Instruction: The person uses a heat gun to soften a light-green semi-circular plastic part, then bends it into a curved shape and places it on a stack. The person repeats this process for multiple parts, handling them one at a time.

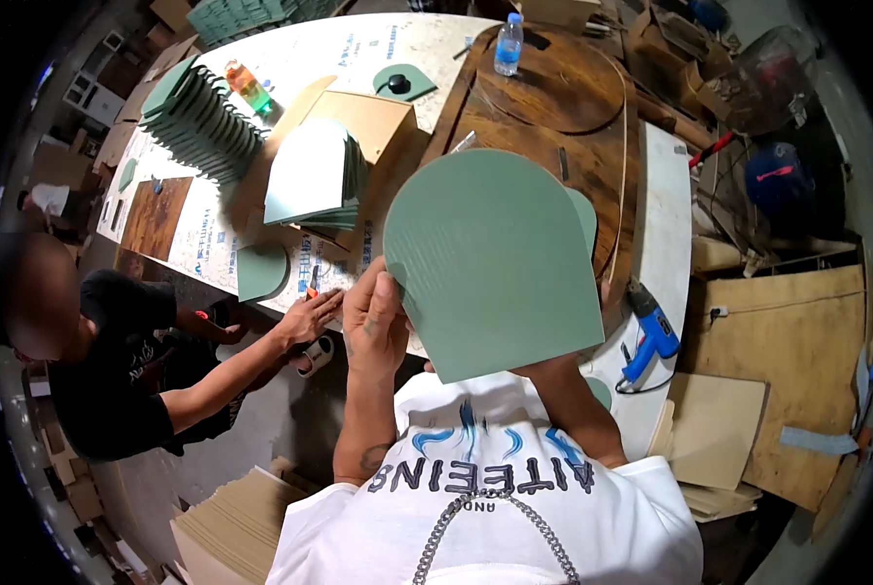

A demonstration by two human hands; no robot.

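A pale green, arch-topped panel (495, 263) is held up in front of my chest, its rounded end away from me and tilted left. My left hand (373, 312) is closed on its left edge, thumb on the near face. Of my right hand (552, 367) only the part near the wrist shows under the lower edge; the panel hides its fingers. Behind the raised panel, the rounded corner of another green piece (585, 222) peeks out on the right.
Left on the table stand a tall green panel stack (198, 122) and a smaller stack (310, 180). A co-worker's hand (310, 317) rests at the table edge. A blue heat gun (653, 336) lies right. Bottles (508, 47) stand far back; cardboard sheets (714, 429) lean right.
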